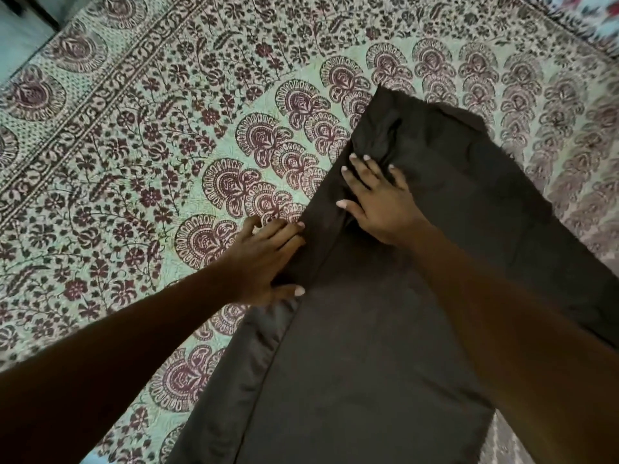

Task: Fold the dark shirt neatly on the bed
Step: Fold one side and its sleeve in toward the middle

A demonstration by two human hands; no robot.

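Dark shirt [385, 346]: one; left hand [264, 262], right hand [382, 209] touching.

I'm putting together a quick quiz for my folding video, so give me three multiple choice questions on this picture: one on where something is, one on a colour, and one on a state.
1. Where does the right hand lie?
A) on a pillow
B) on the dark shirt
C) in the air

2. What is the ground colour of the bedspread?
A) pale green
B) bright yellow
C) plain black

3. How are the right hand's fingers?
A) in a fist
B) pinching a button
C) spread flat

Answers:
1 B, its palm presses on the shirt's cloth.
2 A, pale green shows between the maroon flowers.
3 C, the fingers lie straight and apart on the cloth.
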